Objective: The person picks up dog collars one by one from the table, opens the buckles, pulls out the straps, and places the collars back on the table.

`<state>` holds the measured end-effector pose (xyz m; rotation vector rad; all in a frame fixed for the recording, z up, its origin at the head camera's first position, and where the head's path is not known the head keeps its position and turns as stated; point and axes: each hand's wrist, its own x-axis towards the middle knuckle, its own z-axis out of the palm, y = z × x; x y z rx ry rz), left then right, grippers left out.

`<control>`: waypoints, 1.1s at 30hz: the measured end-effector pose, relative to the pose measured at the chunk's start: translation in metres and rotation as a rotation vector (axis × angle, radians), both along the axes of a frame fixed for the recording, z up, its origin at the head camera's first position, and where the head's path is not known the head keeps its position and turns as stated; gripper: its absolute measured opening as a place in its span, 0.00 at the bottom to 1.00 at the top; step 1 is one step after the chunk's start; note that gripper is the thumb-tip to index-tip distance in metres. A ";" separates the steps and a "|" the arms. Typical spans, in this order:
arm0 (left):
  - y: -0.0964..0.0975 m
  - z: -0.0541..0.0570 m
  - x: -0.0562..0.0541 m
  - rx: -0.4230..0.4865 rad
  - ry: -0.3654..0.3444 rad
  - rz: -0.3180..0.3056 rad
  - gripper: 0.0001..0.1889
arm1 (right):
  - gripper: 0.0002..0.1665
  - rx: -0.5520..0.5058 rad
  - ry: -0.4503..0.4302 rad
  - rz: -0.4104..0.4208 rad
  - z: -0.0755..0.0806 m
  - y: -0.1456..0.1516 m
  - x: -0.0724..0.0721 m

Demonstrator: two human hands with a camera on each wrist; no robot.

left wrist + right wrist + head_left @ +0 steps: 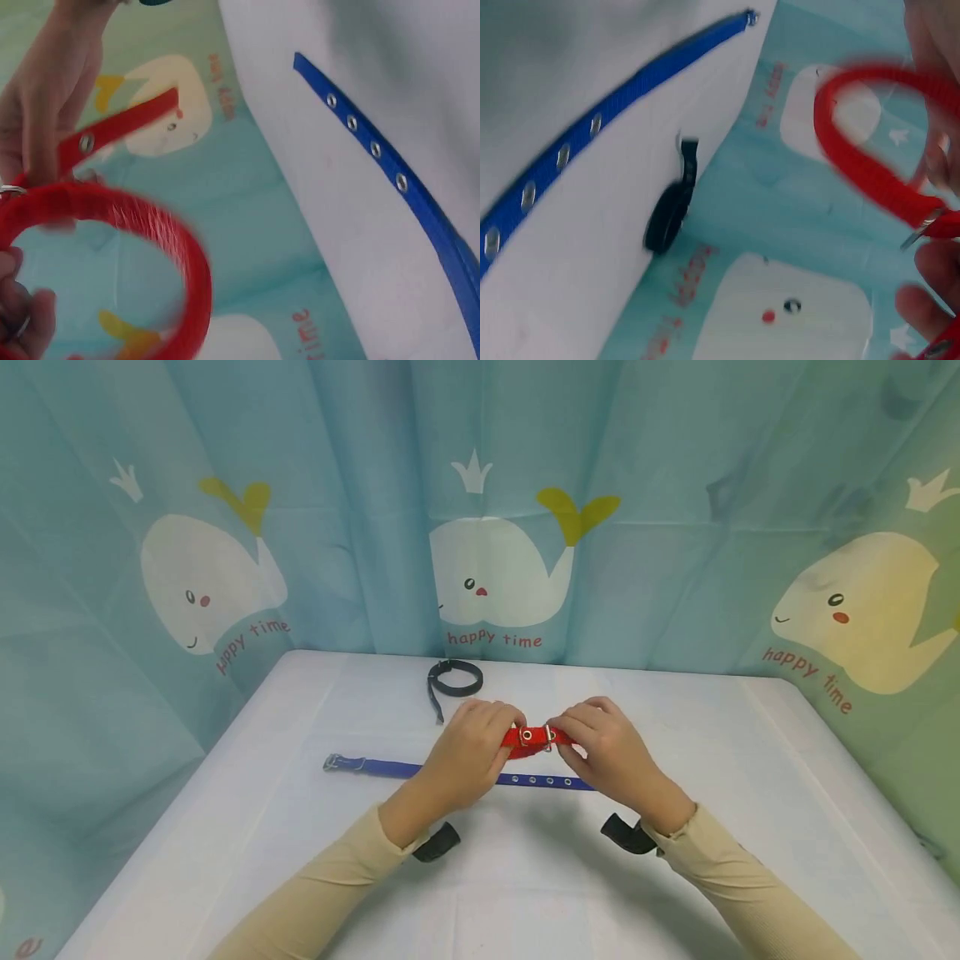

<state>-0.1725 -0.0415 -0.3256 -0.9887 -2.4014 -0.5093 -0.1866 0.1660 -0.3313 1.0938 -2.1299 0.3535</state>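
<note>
Between both hands, a red eyelet collar is held above the table, bent into a loop with its metal buckle at the front. On one side the left hand pinches the strap; on the other, near the buckle, the right hand pinches it. A free strap end with an eyelet juts from the red collar in the left wrist view. The far curve of the red collar shows in the right wrist view, slightly blurred. Beneath the hands a blue collar lies stretched out, partly hidden by the left hand.
A coiled black collar rests near the back of the white table. Behind the table hangs a blue-green curtain printed with whales. Black wrist-worn pieces project below both sleeves.
</note>
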 end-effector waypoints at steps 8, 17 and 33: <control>0.004 0.000 0.003 -0.093 0.096 0.059 0.17 | 0.19 0.002 -0.064 0.027 0.006 0.001 0.003; -0.003 -0.003 -0.001 -0.118 0.155 0.124 0.15 | 0.26 0.059 0.041 0.130 0.013 0.010 0.004; -0.005 0.005 0.008 -0.058 -0.098 -0.064 0.09 | 0.22 0.030 0.094 0.089 0.009 0.011 0.003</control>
